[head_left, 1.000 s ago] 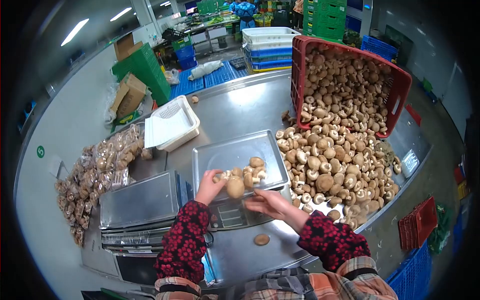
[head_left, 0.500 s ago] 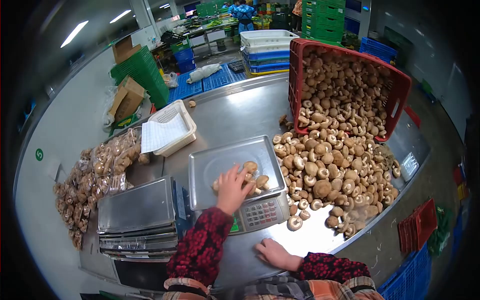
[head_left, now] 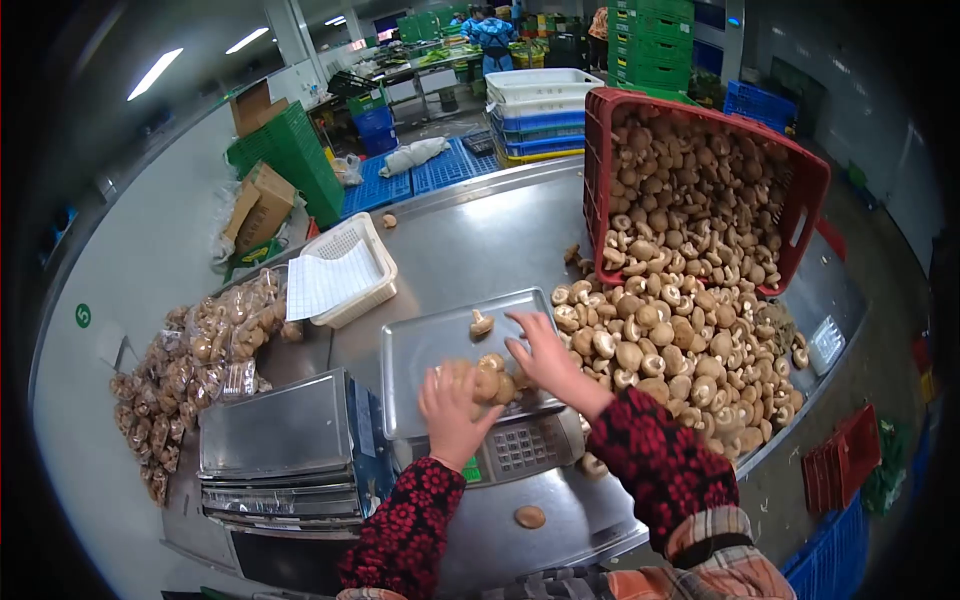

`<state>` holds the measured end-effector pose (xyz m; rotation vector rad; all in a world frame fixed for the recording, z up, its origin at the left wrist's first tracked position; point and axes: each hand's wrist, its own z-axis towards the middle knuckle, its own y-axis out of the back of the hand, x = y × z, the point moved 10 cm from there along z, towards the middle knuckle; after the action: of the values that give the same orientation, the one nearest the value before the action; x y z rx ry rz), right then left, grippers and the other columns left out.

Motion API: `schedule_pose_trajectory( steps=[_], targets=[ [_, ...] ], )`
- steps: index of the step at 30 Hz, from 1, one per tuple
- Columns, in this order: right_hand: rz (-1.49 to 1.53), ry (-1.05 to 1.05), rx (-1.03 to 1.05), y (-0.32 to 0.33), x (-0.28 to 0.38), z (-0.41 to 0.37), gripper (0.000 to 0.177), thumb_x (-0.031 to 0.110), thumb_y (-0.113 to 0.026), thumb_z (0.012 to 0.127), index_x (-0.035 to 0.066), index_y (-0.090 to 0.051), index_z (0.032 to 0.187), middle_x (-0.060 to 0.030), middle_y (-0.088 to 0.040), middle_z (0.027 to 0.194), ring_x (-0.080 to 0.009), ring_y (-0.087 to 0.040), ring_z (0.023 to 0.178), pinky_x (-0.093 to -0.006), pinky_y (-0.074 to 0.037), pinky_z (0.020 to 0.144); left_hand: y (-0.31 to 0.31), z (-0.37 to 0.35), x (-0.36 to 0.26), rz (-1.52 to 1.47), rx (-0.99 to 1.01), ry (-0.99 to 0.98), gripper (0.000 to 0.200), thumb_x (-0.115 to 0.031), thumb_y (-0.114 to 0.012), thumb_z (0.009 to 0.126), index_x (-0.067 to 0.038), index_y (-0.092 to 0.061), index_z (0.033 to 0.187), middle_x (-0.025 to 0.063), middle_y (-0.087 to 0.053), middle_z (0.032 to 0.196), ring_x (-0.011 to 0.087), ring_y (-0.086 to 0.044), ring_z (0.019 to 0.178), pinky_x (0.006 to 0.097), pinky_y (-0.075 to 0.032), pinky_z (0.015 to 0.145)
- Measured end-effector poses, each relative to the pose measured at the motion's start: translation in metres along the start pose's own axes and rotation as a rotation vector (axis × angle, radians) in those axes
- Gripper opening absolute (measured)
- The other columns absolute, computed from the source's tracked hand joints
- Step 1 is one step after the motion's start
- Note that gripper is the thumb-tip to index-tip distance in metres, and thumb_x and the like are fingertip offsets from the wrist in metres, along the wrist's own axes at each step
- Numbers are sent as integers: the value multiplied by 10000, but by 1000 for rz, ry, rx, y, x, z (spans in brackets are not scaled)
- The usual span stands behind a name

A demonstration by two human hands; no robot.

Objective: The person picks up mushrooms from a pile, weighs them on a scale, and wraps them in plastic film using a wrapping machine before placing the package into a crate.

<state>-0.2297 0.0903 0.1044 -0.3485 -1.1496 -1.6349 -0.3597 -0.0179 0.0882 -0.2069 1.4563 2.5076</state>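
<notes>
Brown mushrooms (head_left: 492,385) sit clustered on the metal weighing pan (head_left: 415,350) of a digital scale, between the person's two hands. The left hand (head_left: 452,412) curves against the near left side of this cluster, fingers half bent and thumb apart; motion blur and the fingers themselves cover the contact, so I cannot tell whether it grips any of them. The right hand (head_left: 548,358) is over the pan's right edge, fingers spread wide with nothing visible in its grasp, though its palm side is turned from view. It also hides part of the pan's rim. How many mushrooms the cluster has is hard to make out. A single mushroom (head_left: 481,323) lies apart from them, near the pan's far edge, stem showing.

On the scale's front, the keypad (head_left: 525,446) is in plain sight, but the left wrist covers much of the green display (head_left: 470,470), and no reading can be made out. A brown cap (head_left: 530,517) lies on the counter (head_left: 500,245) in front of the scale. To the right, a tipped red crate (head_left: 812,185) opens onto a heap of mushrooms (head_left: 665,335), whose near side is partly covered by the right sleeve (head_left: 660,465). Clear-wrapped mushrooms (head_left: 220,335) lie at left, their wrapping blurring their outlines.
</notes>
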Motion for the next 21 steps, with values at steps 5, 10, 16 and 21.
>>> schedule_pose_trajectory(
  steps=[5, 10, 16, 21],
  targets=[
    [-181, -41, 430, -98, -55, 60, 487, 293, -624, 800, 182, -506, 1259, -254, -487, 1176, -431, -519, 1017, -477, -421, 914, -25, 8, 29, -87, 96, 173, 710, -443, -706, 726, -60, -472, 1276, 264, -328, 1354, 479, -291, 1231, 517, -272, 1029],
    [-301, 117, 551, -130, -55, 64, 377, 304, -609, 809, 64, -599, 1099, -209, -600, 1021, -374, -575, 935, -423, -474, 820, -15, 5, 30, -179, 34, 184, 685, -389, -700, 742, -26, -454, 1267, 246, -320, 1365, 457, -291, 1243, 507, -269, 1037],
    [219, -227, 641, 6, 18, -18, 385, 325, -589, 826, 17, -578, 1058, -178, -619, 953, -313, -607, 877, -359, -482, 779, 8, 3, 78, -492, -192, 320, 486, -186, -495, 893, 27, -376, 1314, 218, -334, 1378, 347, -316, 1285, 402, -248, 1072],
    [-35, -65, 1137, -17, 16, -203, 420, 272, -666, 765, 88, -581, 1132, -185, -578, 1070, -352, -565, 971, -411, -463, 846, 29, 14, 80, -511, -214, 315, 402, -138, -380, 949, 27, -382, 1315, 197, -372, 1353, 321, -342, 1274, 378, -251, 1072]
  ],
)
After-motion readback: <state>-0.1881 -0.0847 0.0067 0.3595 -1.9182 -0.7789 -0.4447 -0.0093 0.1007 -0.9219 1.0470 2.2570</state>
